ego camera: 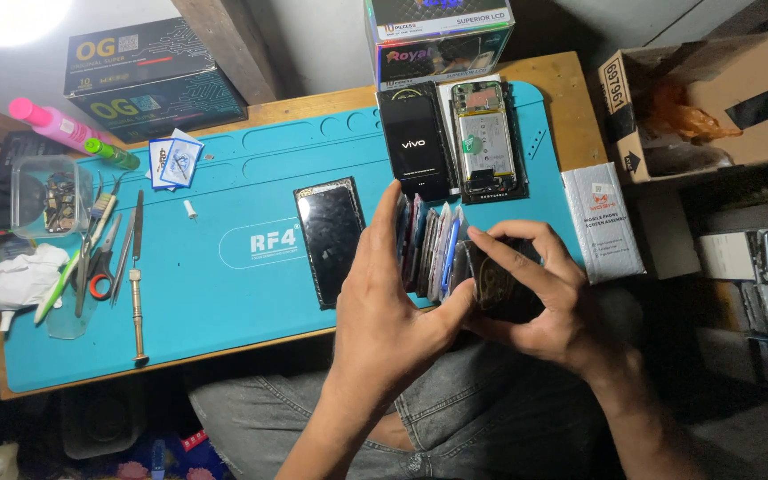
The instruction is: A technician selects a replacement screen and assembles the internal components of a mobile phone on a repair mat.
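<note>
Together, both hands around flat glossy phone covers

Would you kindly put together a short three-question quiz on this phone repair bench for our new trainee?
1. True or false: the left hand props up a fanned stack of flat cards standing on edge.
2. Which lies flat on the blue mat, just to the left of the left hand? A) a dark phone screen B) a roll of tape C) a soldering iron
3. Fill in: the right hand pinches a dark ____ panel at the end of the stack.

Key
1. True.
2. A.
3. Flat; it is held at the end of the stack furthest from the left hand.
</note>
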